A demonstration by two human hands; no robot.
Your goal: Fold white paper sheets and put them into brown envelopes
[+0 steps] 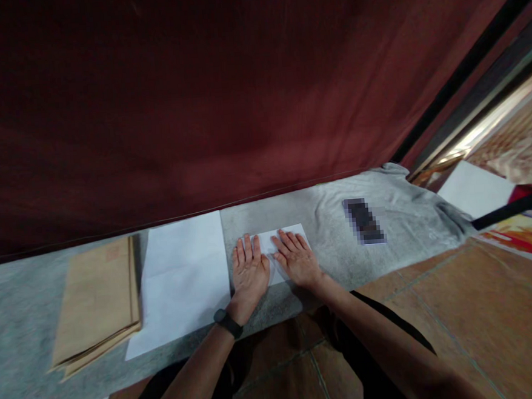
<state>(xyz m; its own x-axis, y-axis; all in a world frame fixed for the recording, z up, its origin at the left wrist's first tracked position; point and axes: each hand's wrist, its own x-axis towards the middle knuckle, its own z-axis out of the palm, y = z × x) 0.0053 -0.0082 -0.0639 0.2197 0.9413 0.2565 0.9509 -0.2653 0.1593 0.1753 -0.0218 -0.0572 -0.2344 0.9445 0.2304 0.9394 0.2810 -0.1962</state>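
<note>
Small paper [266, 242] on cloth [276, 213], left hand [250, 273] and right hand [300, 265] on top. Big paper [185, 281] to left, envelopes [97, 296] further left. Phone [365, 222] over to right, same cloth.

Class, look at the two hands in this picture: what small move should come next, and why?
Probably the left hand should press lightly while the right hand smooths outward across the small white paper. Both hands lie palm down, fingers extended and gripping nothing, at the paper, which rests on the grey cloth, so a flat sweep seems easiest from here.
</note>
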